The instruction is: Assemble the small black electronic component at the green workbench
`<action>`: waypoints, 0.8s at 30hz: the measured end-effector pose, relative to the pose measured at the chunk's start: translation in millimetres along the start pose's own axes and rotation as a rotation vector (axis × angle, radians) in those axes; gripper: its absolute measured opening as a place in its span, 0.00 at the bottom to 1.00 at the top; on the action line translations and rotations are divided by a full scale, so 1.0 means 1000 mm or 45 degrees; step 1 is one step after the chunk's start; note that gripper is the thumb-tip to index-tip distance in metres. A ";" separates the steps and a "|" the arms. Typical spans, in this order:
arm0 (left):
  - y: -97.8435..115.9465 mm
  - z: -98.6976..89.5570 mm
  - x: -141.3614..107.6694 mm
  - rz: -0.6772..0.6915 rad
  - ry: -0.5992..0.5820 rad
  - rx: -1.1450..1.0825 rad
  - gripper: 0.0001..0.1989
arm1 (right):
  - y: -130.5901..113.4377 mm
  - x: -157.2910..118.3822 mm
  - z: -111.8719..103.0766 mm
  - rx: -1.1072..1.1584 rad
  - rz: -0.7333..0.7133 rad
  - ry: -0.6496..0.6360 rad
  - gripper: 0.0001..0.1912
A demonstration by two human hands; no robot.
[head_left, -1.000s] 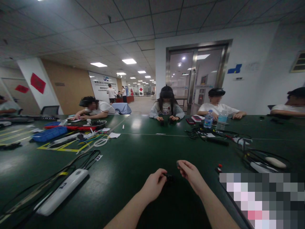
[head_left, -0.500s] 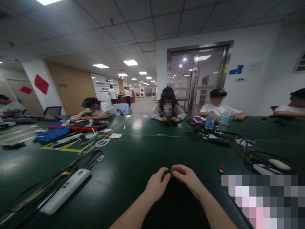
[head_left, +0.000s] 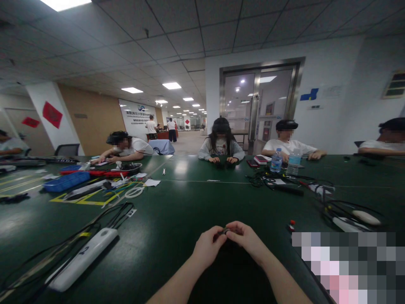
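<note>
Risk is lying, I think, in the small grip. In the head view, the left hand (head_left: 207,248) and the right hand (head_left: 247,240) are being held together, both pinching a small dark piece (head_left: 225,231) between their fingertips, over the green table (head_left: 164,223). If one pinch is loosening, the piece could be slipping out, and on such a dark surface it could be hard to find. The fingers are also hiding most of it, so a poor hold could be passing unnoticed. Its shape and material I cannot tell. The tabletop is looking smooth, showing a pale shine. Leftward, a long white power strip (head_left: 84,258), probably hard plastic, is lying beside thin black cables (head_left: 122,209). Farther away, clear bottles (head_left: 276,161) are standing upright.
</note>
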State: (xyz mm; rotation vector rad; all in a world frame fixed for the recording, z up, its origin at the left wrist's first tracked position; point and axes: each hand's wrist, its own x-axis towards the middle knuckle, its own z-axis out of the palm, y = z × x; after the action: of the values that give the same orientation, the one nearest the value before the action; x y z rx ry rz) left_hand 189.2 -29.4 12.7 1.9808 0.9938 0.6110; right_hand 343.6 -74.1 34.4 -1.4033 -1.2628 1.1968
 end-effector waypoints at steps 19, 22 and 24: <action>-0.026 -0.027 0.004 -0.091 -0.186 -0.051 0.18 | 0.036 0.022 -0.021 0.191 0.098 0.238 0.17; -0.035 -0.050 0.002 -0.122 -0.200 -0.011 0.17 | 0.035 0.021 -0.022 0.198 0.101 0.219 0.16; -0.043 -0.069 -0.001 -0.141 -0.175 0.033 0.17 | 0.032 0.019 -0.022 0.193 0.108 0.215 0.16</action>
State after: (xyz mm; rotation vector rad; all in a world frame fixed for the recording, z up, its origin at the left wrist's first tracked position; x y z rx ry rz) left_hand 121.6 16.1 15.1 1.9473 1.0234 0.3979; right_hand 370.5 -58.4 4.9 -1.4250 -0.9851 1.1784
